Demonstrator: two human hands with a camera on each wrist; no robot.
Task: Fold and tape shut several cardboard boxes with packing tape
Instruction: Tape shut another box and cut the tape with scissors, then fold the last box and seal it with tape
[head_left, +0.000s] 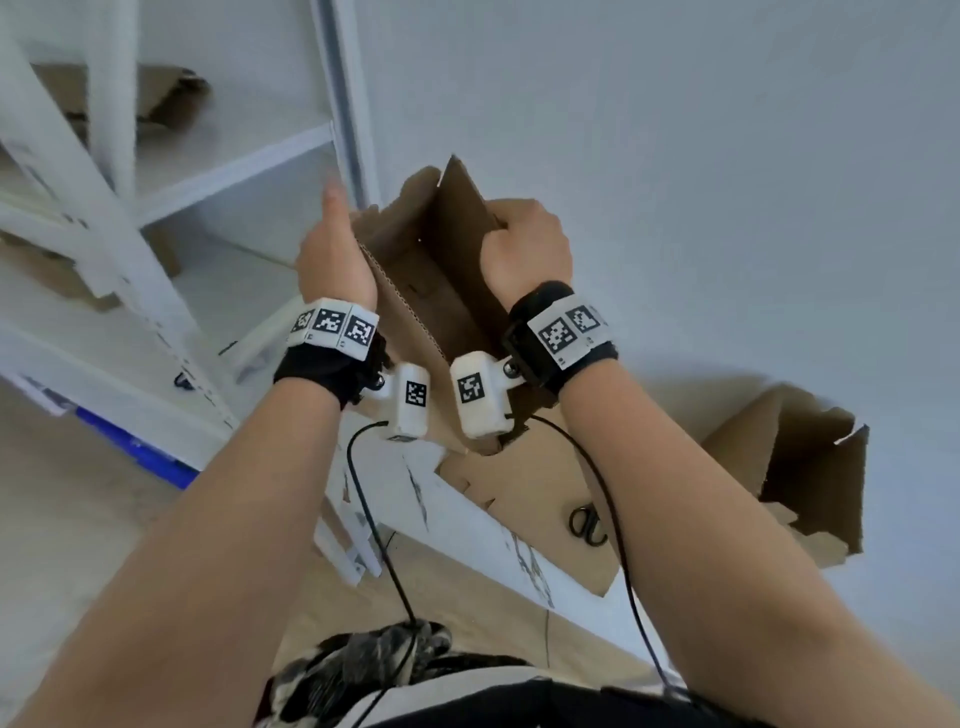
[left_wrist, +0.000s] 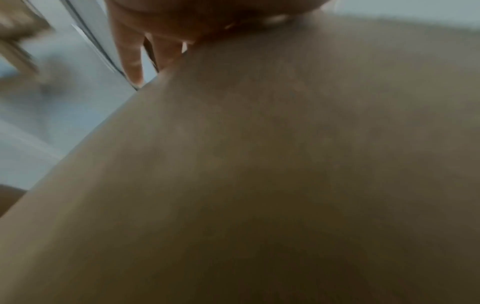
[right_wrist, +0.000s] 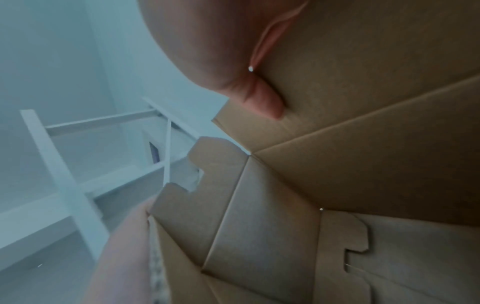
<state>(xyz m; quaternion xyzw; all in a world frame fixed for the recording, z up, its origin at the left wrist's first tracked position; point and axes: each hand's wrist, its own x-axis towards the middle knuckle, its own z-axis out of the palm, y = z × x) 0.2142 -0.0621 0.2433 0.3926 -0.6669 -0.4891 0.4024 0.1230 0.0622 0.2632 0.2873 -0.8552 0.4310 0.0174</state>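
Observation:
I hold a brown cardboard box (head_left: 441, 260), open and only partly shaped, up in front of me between both hands. My left hand (head_left: 332, 254) lies flat against the outside of its left wall, thumb pointing up; in the left wrist view the straight fingers (left_wrist: 132, 57) run along the cardboard (left_wrist: 285, 164). My right hand (head_left: 524, 244) grips the upper edge of the right wall with curled fingers. In the right wrist view its thumb (right_wrist: 265, 100) presses on the inner face of the box (right_wrist: 363, 144), whose notched flaps (right_wrist: 197, 185) hang loose. No tape is in view.
A white shelving frame (head_left: 156, 218) stands at the left with cardboard scraps (head_left: 166, 98) on it. Below my hands lies flat cardboard (head_left: 540, 509) with black scissors (head_left: 587, 525) on it. Another half-opened box (head_left: 800, 467) sits at the right. Cables hang from both wrists.

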